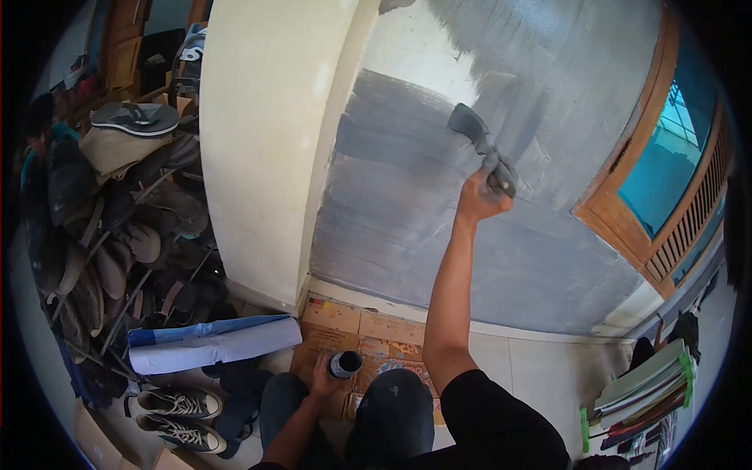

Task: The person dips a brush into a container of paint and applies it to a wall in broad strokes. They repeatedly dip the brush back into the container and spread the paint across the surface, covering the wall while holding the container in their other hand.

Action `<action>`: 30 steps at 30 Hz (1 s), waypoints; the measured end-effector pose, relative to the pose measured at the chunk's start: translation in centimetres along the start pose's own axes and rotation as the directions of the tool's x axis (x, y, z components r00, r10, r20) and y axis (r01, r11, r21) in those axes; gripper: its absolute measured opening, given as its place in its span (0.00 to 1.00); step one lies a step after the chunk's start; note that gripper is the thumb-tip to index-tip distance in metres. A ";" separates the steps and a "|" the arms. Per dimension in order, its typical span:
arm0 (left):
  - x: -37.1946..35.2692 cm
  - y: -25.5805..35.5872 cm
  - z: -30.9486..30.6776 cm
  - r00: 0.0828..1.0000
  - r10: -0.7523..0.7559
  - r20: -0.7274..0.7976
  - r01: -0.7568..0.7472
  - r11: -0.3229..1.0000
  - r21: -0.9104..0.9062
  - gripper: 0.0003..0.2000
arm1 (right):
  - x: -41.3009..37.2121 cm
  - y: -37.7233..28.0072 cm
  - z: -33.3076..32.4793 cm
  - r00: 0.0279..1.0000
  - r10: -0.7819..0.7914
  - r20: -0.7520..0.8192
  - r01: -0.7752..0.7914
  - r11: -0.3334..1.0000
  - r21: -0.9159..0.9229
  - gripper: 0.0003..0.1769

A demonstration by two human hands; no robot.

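The right hand [487,196] has its fingers wrapped tight around the handle of a wide paintbrush [473,129]. The brush is up at the wall [392,172], with its bristles at the edge of a pale patch [423,66] that has grey all around its lower side. To do this well, I think it helps to make long, smooth strokes from the wet grey into the pale part, and press softly so no thick lines stay. Near the wooden window frame [650,141], slow and careful strokes seem best.

The left hand [323,381] is low, with its fingers closed on the side of a small can [335,370]. The can is over the cardboard [321,338] and looks dark inside. I cannot tell how full it is.
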State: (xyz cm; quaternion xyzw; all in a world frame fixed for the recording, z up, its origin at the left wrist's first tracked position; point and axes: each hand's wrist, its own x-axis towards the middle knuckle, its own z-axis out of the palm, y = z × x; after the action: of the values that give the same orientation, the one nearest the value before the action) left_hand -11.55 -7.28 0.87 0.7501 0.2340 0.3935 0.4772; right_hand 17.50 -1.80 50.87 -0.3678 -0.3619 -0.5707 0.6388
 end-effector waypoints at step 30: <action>-0.1 -0.6 0.4 1.000 -0.009 -0.026 0.007 0.997 -0.080 0.34 | 0.3 -5.0 4.7 0.965 0.263 0.009 -0.252 0.913 0.322 0.06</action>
State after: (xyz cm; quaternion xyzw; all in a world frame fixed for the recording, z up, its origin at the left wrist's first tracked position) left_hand -11.25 -7.35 0.22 0.7241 0.2275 0.4106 0.5053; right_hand 12.30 1.80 53.61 -0.2937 -0.3870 -0.4215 0.7658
